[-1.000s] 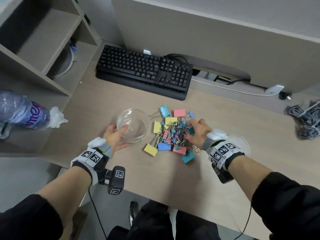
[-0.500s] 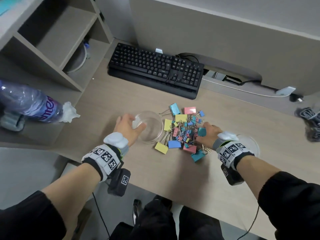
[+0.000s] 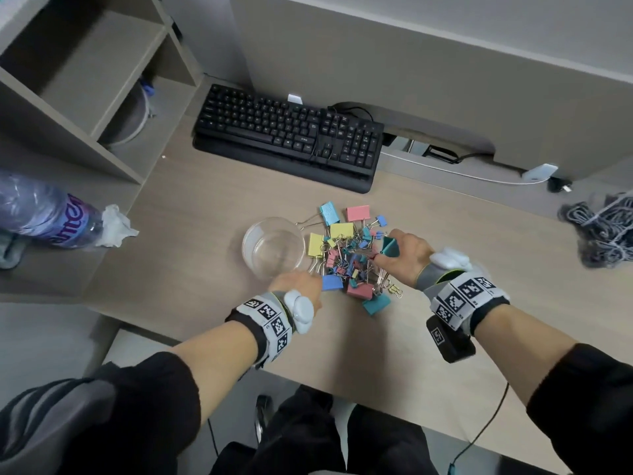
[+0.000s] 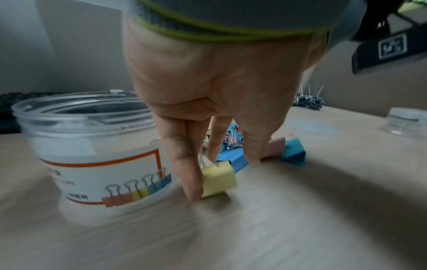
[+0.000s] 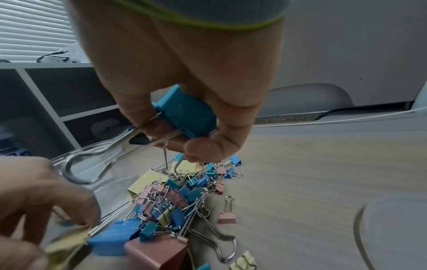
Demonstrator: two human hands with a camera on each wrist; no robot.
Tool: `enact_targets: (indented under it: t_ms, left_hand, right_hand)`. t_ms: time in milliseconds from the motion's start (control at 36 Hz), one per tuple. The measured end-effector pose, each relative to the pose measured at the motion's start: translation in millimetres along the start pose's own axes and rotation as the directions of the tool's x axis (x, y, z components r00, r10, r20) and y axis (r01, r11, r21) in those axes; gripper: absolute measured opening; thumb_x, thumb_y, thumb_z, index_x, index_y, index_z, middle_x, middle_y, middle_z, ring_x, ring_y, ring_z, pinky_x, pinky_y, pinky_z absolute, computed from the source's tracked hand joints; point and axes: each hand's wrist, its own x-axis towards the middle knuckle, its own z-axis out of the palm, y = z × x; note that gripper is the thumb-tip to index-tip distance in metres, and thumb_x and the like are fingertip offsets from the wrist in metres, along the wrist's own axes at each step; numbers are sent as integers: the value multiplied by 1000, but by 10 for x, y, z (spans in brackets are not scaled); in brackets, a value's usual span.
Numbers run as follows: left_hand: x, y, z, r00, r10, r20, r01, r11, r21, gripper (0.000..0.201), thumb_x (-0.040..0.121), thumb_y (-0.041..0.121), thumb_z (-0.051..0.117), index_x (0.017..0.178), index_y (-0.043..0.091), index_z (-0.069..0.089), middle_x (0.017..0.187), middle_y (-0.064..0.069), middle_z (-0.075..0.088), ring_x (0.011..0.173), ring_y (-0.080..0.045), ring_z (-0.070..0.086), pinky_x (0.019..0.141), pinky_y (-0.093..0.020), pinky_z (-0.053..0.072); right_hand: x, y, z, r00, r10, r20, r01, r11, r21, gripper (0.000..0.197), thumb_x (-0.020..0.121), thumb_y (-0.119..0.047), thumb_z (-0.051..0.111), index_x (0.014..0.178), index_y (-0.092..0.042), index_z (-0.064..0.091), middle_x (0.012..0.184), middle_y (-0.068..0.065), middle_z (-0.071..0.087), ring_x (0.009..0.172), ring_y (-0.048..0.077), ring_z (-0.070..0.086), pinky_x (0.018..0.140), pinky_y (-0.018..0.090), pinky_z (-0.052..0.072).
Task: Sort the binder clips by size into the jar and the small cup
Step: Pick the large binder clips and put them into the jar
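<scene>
A heap of coloured binder clips (image 3: 349, 255), large and small, lies on the desk just right of the clear plastic jar (image 3: 247, 245), which stands empty. My right hand (image 3: 383, 252) is raised over the heap's right side and grips a large teal clip (image 5: 184, 113) with its wire handles sticking out to the left. At the heap's near edge my left hand (image 4: 208, 175) pinches a large yellow clip (image 4: 218, 179) that rests on the desk beside the jar (image 4: 92, 146). The small clear cup (image 4: 406, 122) stands further right; the head view hides it behind my right wrist.
A black keyboard (image 3: 287, 132) lies behind the heap, below a grey partition. Open shelves (image 3: 68, 80) and a water bottle (image 3: 44, 214) are at the left. A bundle of grey cable (image 3: 603, 231) lies far right. A round clear lid (image 5: 392, 228) rests by my right wrist.
My left hand has let go of the jar and moved right to the heap's near edge, onto a yellow clip. My right hand has lifted the teal clip off the heap.
</scene>
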Motion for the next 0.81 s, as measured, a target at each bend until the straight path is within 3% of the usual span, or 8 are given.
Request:
enact_targets:
  t_ms: [139, 306, 389, 472, 583, 639, 722, 806]
  left_hand:
    - [93, 67, 45, 999, -30, 14, 29, 999, 41, 30, 94, 18, 49, 121, 6, 53, 112, -14, 67, 99, -32, 65, 69, -35, 45]
    - [74, 116, 153, 998, -70, -1, 70, 998, 2, 39, 92, 18, 53, 129, 8, 47, 118, -12, 63, 105, -31, 62, 81, -39, 50]
    - [1, 50, 215, 994, -109, 32, 111, 991, -72, 57, 88, 22, 60, 137, 8, 36, 119, -13, 61, 106, -32, 62, 77, -37, 48]
    - [-96, -48, 294, 987, -157, 41, 162, 969, -187, 62, 82, 32, 68, 133, 10, 40, 124, -11, 59, 106, -31, 61, 76, -33, 46]
    - [-292, -135, 301, 989, -147, -18, 135, 947, -291, 61, 79, 36, 65, 132, 18, 40, 121, -7, 57, 95, -27, 59, 73, -28, 43]
    - [-415, -201, 274, 988, -151, -27, 136, 943, -303, 67, 80, 40, 65, 137, 20, 36, 125, -7, 55, 101, -30, 61, 78, -31, 47]
    - [-603, -366, 247, 978, -207, -22, 191, 933, -304, 56, 81, 47, 61, 125, 19, 42, 125, -8, 52, 102, -32, 61, 73, -32, 46]
    - [-755, -522, 216, 975, -218, -45, 191, 925, -328, 50, 80, 46, 59, 122, 22, 44, 120, -7, 52, 99, -31, 60, 69, -30, 40]
  right_hand:
    - [-29, -36, 0, 999, -29, 31, 29, 1000, -6, 46, 83, -39, 63, 120, -13, 54, 106, 11, 62, 87, 24, 54, 69, 29, 38]
    - [-23, -93, -22, 997, -56, 48, 56, 998, 8, 52, 82, -38, 64, 128, -17, 52, 105, 8, 61, 87, 23, 55, 70, 28, 41]
    - [-17, -182, -65, 995, -84, 45, 83, 997, 5, 44, 82, -36, 65, 119, -14, 57, 96, 6, 60, 83, 23, 56, 65, 28, 41]
    - [16, -287, -97, 993, -110, 39, 110, 994, 11, 39, 82, -36, 65, 114, -15, 58, 91, 3, 60, 80, 22, 56, 58, 26, 37]
    - [33, -516, -123, 984, -172, 42, 171, 985, 15, 34, 82, -36, 65, 109, -16, 58, 87, 1, 59, 81, 21, 56, 64, 27, 38]
    - [34, -710, -98, 974, -225, 38, 224, 974, 25, 30, 81, -36, 66, 102, -16, 59, 83, 0, 58, 80, 21, 55, 65, 28, 39]
    - [61, -1046, 3, 942, -331, 53, 331, 944, 2, 24, 80, -38, 68, 89, -19, 55, 82, 2, 61, 80, 24, 59, 68, 33, 46]
    - [91, -1289, 148, 921, -378, 98, 388, 915, -110, 27, 78, -48, 63, 89, -27, 51, 87, -2, 56, 84, 23, 58, 70, 33, 45]
